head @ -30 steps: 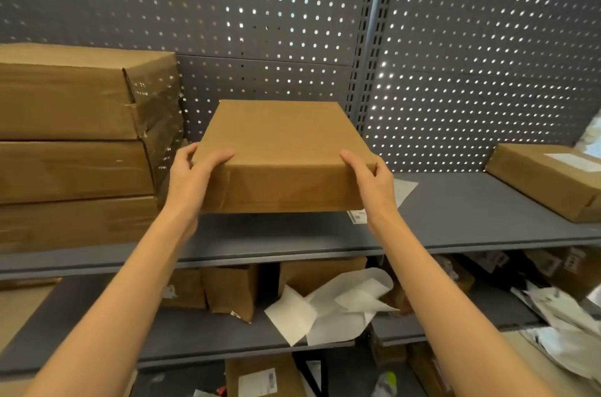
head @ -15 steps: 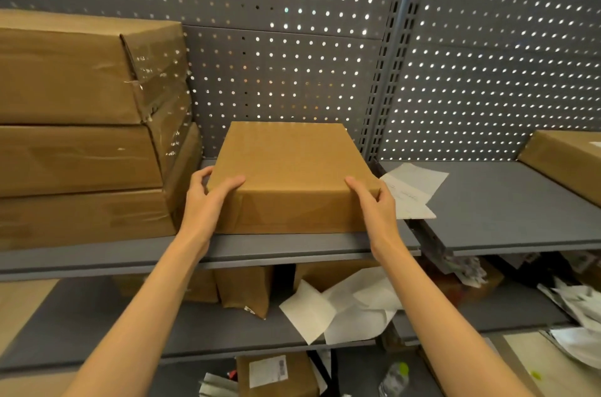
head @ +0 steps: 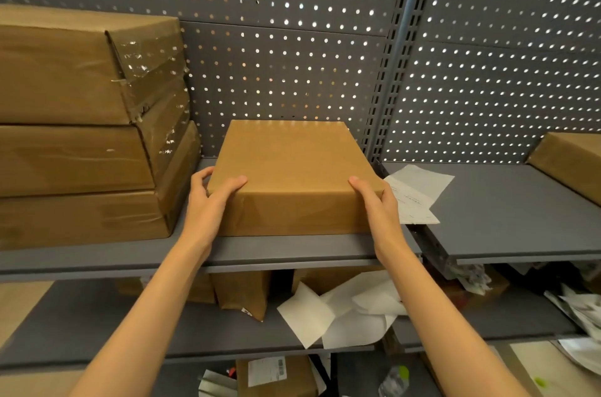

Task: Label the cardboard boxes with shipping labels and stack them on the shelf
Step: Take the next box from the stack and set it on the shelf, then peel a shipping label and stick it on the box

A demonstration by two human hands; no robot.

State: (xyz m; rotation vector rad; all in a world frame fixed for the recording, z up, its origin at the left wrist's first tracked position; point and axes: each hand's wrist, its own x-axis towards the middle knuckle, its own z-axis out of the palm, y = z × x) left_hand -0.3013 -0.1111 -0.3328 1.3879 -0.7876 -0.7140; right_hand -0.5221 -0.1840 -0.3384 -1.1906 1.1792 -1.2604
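**Box held at both near corners on the grey shelf**

Lowest and nearest: a labelled box (head: 276, 375) at the bottom edge, with a clear bottle (head: 395, 380) to its right, blurred. Above that, the lower shelf (head: 97, 325) carries loose white paper sheets (head: 341, 315) and a few small brown parcels (head: 242, 294) standing behind them.

Both forearms reach up from the bottom edge. Left hand (head: 211, 201) grips the near left corner of the cardboard box (head: 292, 175), thumb on top, fingers curled round the left side. Right hand (head: 377, 204) grips the near right corner, thumb on top, fingers wrapped down the right side; fingertips mostly hidden.

The box lies flat on the middle shelf (head: 292, 250), bottom apparently in contact, near edge set back from the shelf lip. No label shows on its top face.

Left of it, just beside: a stack of three larger boxes (head: 81, 136), ends taped. Right of it, a printed paper sheet (head: 416, 195) on the neighbouring shelf board (head: 520, 211), partly tucked beside the box. Far right, another brown box (head: 572, 162), cut by the frame.

Behind everything: perforated back panel (head: 292, 55) and a slotted upright (head: 393, 71).
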